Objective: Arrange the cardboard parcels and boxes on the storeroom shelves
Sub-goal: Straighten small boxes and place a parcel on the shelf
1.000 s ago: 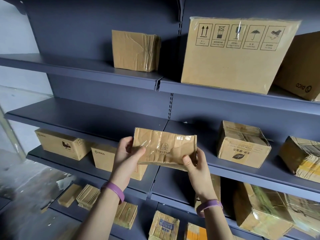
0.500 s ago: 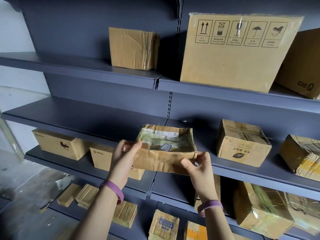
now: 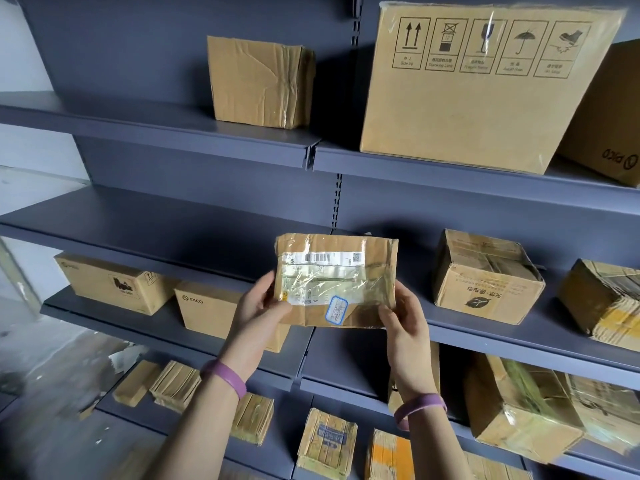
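The left hand (image 3: 258, 306) and the right hand (image 3: 403, 317) were set apart, each pinching a lower corner of one small cardboard parcel (image 3: 336, 278), thumbs on its front face and fingers behind. The parcel hung in the air, label side toward the camera, in front of the dark metal middle shelf (image 3: 138, 230) and, it seemed, not resting on it. It was flat and oblong, its brown card creased and soft, wrapped in glossy clear tape over a white barcode label. With only the bottom corners held, the slick tape could probably let it slip or tip forward, and the weak card might buckle under a harder squeeze. To the right on the same shelf sat a taped box with a leaf print (image 3: 485, 282), well apart.
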Demonstrator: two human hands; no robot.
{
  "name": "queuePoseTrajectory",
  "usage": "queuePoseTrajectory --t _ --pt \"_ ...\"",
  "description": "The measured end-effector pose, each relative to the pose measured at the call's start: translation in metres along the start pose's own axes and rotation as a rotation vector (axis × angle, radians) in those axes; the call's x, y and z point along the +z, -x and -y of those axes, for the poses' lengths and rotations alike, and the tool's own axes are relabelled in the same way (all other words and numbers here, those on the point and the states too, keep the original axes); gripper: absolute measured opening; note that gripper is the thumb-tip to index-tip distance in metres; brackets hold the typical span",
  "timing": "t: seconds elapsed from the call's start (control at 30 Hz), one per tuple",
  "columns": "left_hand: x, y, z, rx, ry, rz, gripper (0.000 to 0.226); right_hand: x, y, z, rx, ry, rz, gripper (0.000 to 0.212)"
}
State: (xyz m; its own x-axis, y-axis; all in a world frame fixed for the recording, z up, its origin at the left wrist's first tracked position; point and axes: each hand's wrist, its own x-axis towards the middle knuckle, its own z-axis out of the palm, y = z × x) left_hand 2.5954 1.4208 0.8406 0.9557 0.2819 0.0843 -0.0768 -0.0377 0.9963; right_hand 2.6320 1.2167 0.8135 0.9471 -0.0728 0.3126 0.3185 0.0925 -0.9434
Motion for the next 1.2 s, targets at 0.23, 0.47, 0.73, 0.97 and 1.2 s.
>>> queuePoseTrajectory --t 0.23,0.47,0.73,0.97,1.2 --pt "0.024 -0.007 0.013 -0.191 -0.055 0.023 0.085 -0.018 0.009 0.005 0.084 -0.007 -0.06 0.027" --pt "0.087 0.001 0.01 -0.233 -0.013 0.174 0.107 -0.079 0.024 0.012 0.067 0.063 -0.258 0.033" --pt "0.209 0.043 0.009 -0.226 -0.014 0.438 0.095 -0.193 0.077 0.041 0.027 0.079 -0.54 0.04" --pt "0.36 0.144 -0.011 -0.197 -0.028 0.754 0.07 -0.339 0.167 0.072 0.001 0.123 -0.858 0.038" --pt "0.507 0.279 -0.02 -0.116 -0.05 0.939 0.055 -0.498 0.263 0.115 -0.072 0.166 -1.076 0.045"
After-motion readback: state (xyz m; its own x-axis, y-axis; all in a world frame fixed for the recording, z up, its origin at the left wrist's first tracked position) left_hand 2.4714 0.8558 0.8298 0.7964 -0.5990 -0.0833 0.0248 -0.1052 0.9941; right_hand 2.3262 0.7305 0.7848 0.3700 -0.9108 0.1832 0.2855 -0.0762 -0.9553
